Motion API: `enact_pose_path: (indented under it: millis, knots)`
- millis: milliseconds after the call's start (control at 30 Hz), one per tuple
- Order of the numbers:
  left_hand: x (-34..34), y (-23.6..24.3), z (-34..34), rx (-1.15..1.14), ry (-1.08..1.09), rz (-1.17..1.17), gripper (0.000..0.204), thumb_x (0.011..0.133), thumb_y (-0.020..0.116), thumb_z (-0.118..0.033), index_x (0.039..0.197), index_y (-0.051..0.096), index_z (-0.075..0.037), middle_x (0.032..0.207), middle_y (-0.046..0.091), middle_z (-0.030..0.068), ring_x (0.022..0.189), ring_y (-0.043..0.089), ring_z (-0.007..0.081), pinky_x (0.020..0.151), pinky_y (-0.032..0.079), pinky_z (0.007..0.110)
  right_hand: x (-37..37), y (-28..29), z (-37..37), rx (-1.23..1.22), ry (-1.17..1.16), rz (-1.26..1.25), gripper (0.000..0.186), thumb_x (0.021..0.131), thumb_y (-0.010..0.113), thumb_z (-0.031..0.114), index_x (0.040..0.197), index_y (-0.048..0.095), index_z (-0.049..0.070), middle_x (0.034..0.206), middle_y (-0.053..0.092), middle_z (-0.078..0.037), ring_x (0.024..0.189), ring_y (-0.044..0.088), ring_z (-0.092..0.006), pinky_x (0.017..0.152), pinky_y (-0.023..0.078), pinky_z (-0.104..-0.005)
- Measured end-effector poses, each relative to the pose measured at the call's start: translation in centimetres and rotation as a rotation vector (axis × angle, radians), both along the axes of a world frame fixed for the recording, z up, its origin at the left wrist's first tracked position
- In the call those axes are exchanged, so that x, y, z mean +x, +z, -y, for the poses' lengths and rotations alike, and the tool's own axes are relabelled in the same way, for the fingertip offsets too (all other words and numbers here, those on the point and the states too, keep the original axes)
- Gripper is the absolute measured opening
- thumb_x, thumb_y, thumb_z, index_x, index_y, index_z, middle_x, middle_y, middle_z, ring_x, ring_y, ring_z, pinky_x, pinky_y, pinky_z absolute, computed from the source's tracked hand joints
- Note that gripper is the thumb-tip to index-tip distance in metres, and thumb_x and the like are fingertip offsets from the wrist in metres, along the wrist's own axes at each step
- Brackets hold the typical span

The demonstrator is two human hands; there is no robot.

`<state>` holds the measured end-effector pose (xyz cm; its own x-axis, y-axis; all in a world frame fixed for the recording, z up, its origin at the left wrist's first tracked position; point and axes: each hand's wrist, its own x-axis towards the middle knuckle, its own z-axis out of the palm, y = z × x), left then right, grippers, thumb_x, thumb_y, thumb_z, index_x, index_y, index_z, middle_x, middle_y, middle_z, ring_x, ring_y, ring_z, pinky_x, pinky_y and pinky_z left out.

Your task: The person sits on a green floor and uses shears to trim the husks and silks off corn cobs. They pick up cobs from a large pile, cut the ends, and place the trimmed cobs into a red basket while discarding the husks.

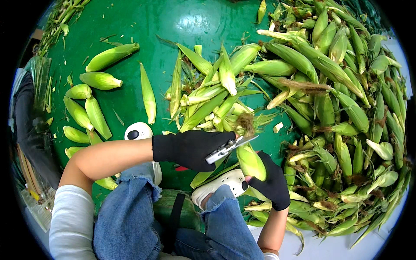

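My left hand [189, 149], in a black fingerless glove, is closed around pruning shears [222, 152]. Their metal blades lie across the silk end of an ear of corn [251, 162], and a bit of red shows under the hand. My right hand [272, 182], gloved the same way, grips that ear from its right side near the lower end. The ear is tilted, in green husk, with brown silk [245, 123] at its top. Just beyond my hands lies a heap of loose husk leaves and trimmed pieces [208, 99].
A large pile of unhusked corn [342, 108] fills the right side. Several trimmed ears [102, 80] lie at the left on the green floor [151, 26]. My white shoes [223, 186] stand close below the hands. Cut stalks [65, 19] are at the far left.
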<state>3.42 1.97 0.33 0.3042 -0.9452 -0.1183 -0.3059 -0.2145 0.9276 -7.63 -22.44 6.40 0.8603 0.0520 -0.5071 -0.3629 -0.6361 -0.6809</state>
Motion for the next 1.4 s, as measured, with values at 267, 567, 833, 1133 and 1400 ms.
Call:
enact_pose_path:
  millis: [267,567,833,1133,1400]
  knots:
    - [0.2,-3.5,-3.7,0.140,0.030,0.074,0.081,0.070,0.066,-0.025,0.135,0.023,-0.002,0.110,0.049,0.0229,0.097,0.054,0.0358,0.081,0.045,0.040,-1.1,-0.6,-1.1,-0.251,-0.054,0.174,0.063,0.066,0.073,0.038,0.117,0.050,0.010,0.098,0.060,-0.016,0.083,0.062,-0.0326,0.069,0.050,-0.0392]
    - [-1.2,-1.2,-1.1,0.097,-0.002,-0.090,0.076,0.071,0.065,-0.028,0.133,0.028,-0.003,0.108,0.052,0.0225,0.096,0.055,0.0330,0.080,0.046,0.039,-0.7,0.0,-3.3,-0.578,0.157,0.279,0.063,0.064,0.072,0.037,0.117,0.051,0.011,0.095,0.056,-0.012,0.074,0.061,-0.0282,0.060,0.049,-0.0363]
    - [0.3,-2.6,-3.4,0.133,0.517,-0.308,0.065,0.076,0.068,-0.018,0.130,0.035,-0.007,0.089,0.055,0.0069,0.078,0.056,0.0157,0.067,0.047,0.030,-1.7,-0.8,-3.5,-0.146,-0.144,0.337,0.062,0.062,0.077,0.027,0.112,0.048,0.005,0.099,0.052,-0.015,0.088,0.056,-0.0344,0.074,0.047,-0.0386]
    - [-1.3,2.7,0.9,-0.174,0.737,-0.626,0.037,0.077,0.062,-0.012,0.109,0.044,-0.005,0.083,0.048,0.0029,0.074,0.047,0.0099,0.065,0.042,0.027,-0.7,-3.1,-6.7,-0.551,-0.033,0.585,0.063,0.054,0.079,0.019,0.107,0.049,0.005,0.096,0.049,-0.015,0.088,0.049,-0.0338,0.073,0.043,-0.0416]
    - [-1.2,2.5,2.2,-0.179,0.942,-1.274,0.037,0.077,0.060,-0.013,0.108,0.042,-0.010,0.081,0.048,0.0014,0.072,0.052,0.0137,0.058,0.048,0.032,0.8,-6.8,-7.6,-0.245,-0.255,0.575,0.058,0.058,0.079,0.015,0.105,0.047,0.003,0.099,0.049,-0.014,0.091,0.050,-0.0314,0.078,0.042,-0.0387]
